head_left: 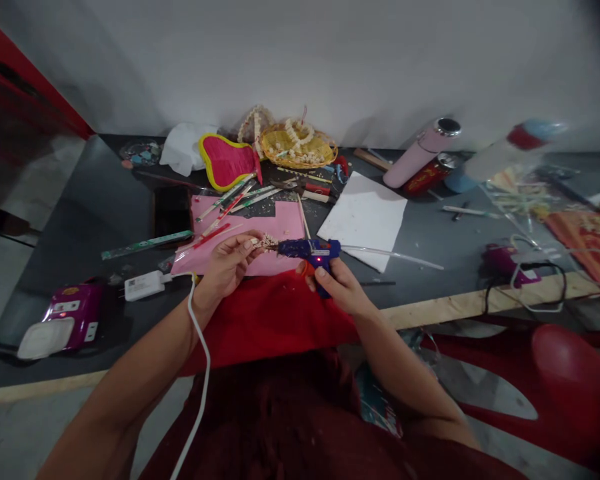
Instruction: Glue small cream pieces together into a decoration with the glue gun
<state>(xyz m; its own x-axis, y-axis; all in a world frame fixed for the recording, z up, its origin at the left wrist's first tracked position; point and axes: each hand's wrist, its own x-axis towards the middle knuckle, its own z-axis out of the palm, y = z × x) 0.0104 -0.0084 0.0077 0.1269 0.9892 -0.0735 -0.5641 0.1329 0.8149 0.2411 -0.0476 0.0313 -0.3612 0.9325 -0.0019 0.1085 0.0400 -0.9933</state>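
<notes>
My right hand [337, 283] is wrapped round the handle of a blue hot glue gun [300, 249] with an orange trigger and a lit red light. A long clear glue stick [390, 255] sticks out of its back end. Between the thumb and fingers of my left hand [233, 261] is a small cream-coloured beaded piece [265, 241], its exact kind too small to make out. The gun's nozzle points left and is at this piece; whether they touch I cannot tell. Beneath both hands lies pink paper [255, 265], with red cloth [280, 313] nearer me.
Behind the hands lie several paper-wrapped sticks [225, 208], a yellow-rimmed pink piece [230, 162] and a wicker basket [300, 160] of cream pieces. White paper [365, 217], a pink flask [420, 155] and a red can [430, 175] are rightward. A purple power block [75, 310] and white charger [145, 285] sit left.
</notes>
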